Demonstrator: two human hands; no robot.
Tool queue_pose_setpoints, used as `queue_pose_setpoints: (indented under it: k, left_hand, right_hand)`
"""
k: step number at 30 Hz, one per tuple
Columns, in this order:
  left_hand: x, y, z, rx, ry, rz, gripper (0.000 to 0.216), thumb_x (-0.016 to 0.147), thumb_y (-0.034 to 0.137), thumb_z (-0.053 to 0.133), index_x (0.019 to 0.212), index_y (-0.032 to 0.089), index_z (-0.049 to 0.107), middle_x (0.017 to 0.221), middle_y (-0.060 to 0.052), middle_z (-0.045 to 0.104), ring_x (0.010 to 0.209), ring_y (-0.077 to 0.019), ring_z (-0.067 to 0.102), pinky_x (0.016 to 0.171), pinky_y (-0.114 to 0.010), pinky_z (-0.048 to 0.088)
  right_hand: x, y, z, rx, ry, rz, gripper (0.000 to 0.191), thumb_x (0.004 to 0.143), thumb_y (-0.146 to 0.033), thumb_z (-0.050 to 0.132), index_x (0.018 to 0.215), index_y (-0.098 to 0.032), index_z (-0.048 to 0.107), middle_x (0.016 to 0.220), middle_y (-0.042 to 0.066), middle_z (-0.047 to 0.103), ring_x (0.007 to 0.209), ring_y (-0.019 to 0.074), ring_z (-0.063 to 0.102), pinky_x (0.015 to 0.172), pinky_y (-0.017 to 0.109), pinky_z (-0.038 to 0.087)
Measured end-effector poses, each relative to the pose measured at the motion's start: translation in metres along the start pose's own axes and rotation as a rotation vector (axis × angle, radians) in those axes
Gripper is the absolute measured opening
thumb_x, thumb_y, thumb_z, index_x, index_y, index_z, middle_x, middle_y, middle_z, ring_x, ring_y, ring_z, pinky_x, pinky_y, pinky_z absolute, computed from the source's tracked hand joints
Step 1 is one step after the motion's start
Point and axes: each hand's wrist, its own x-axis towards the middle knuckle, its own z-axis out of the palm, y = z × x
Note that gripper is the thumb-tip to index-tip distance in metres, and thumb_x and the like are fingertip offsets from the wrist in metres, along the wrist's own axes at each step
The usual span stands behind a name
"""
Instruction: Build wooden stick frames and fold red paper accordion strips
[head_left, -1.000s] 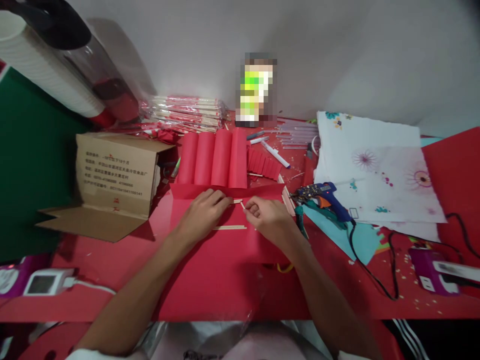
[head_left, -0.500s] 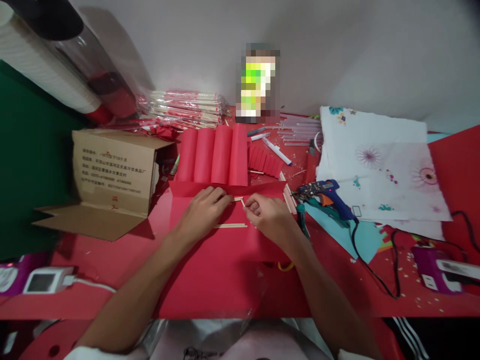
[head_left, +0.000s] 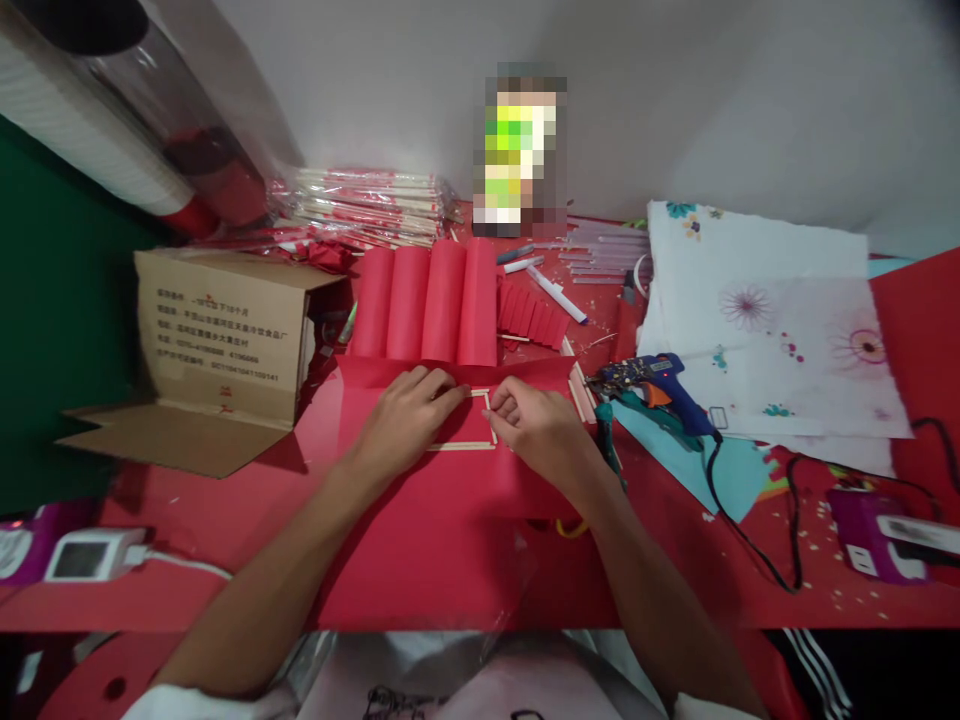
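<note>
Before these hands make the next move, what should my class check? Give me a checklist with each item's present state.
1. Left hand at the upper stick: ok.
2. Right hand pinching the short stick, rather than only touching it: cannot tell.
3. Short stick spanning from the upper stick towards the lower stick: ok.
4. Upper stick's left end in sight: not ok, hidden.
5. Corners glued: cannot tell.
6. Glue gun out of both hands: ok.
</note>
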Motion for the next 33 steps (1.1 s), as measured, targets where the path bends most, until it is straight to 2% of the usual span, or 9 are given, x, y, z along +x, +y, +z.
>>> queue_pose_setpoints:
  k: [7, 11, 13, 16, 23, 33]
  left_hand:
    - [-0.001, 0.001, -0.002, -0.009, -0.005, 0.017, 0.031, 0.099, 0.019, 0.05, 0.128, 0.017, 0.063, 0.11, -0.011, 0.066, 0.096, -0.0237, 0.057, 0.079, -0.036, 0.045]
    - [-0.003, 0.005, -0.009, 0.003, -0.006, 0.056, 0.023, 0.101, 0.022, 0.048, 0.116, 0.017, 0.065, 0.105, -0.01, 0.066, 0.093, -0.0221, 0.057, 0.08, -0.035, 0.045]
    - [-0.004, 0.009, -0.013, -0.025, -0.037, 0.12, 0.022, 0.102, 0.03, 0.048, 0.106, 0.016, 0.065, 0.099, -0.009, 0.066, 0.088, -0.021, 0.058, 0.079, -0.034, 0.045]
    - [-0.006, 0.015, -0.015, -0.082, -0.105, 0.212, 0.027, 0.101, 0.038, 0.049, 0.104, 0.016, 0.063, 0.096, -0.008, 0.065, 0.088, -0.0213, 0.06, 0.079, -0.034, 0.046]
    - [-0.006, 0.025, -0.008, -0.117, -0.164, 0.184, 0.017, 0.1, 0.024, 0.048, 0.098, 0.013, 0.061, 0.094, -0.01, 0.066, 0.084, -0.0219, 0.062, 0.077, -0.035, 0.047]
    - [-0.004, 0.026, -0.01, -0.239, -0.184, 0.115, 0.014, 0.099, 0.02, 0.048, 0.094, 0.014, 0.059, 0.091, -0.009, 0.065, 0.082, -0.0202, 0.059, 0.076, -0.034, 0.047]
  right_hand:
    - [0.0, 0.002, -0.002, 0.036, -0.016, -0.007, 0.009, 0.085, -0.017, 0.061, 0.084, -0.023, 0.054, 0.07, -0.004, 0.065, 0.065, 0.0134, 0.061, 0.063, 0.025, 0.041]
    - [-0.001, 0.005, -0.003, 0.027, -0.016, -0.044, 0.011, 0.085, -0.017, 0.062, 0.084, -0.023, 0.053, 0.071, -0.004, 0.064, 0.064, 0.0132, 0.061, 0.064, 0.025, 0.041]
    - [-0.002, 0.007, -0.002, 0.002, -0.018, -0.069, 0.011, 0.086, -0.017, 0.062, 0.084, -0.022, 0.053, 0.072, -0.003, 0.065, 0.064, 0.0134, 0.061, 0.064, 0.025, 0.041]
    - [-0.001, 0.007, -0.001, -0.026, -0.019, -0.086, 0.013, 0.086, -0.015, 0.063, 0.085, -0.022, 0.053, 0.071, -0.002, 0.065, 0.064, 0.0136, 0.06, 0.063, 0.024, 0.039]
    - [-0.002, 0.006, 0.0, -0.029, -0.012, -0.091, 0.014, 0.087, -0.013, 0.064, 0.085, -0.022, 0.053, 0.071, -0.003, 0.064, 0.063, 0.0134, 0.059, 0.062, 0.024, 0.037]
    - [-0.001, 0.007, 0.0, -0.002, -0.03, -0.09, 0.013, 0.086, -0.012, 0.063, 0.087, -0.022, 0.054, 0.072, -0.002, 0.064, 0.063, 0.0133, 0.058, 0.062, 0.024, 0.036]
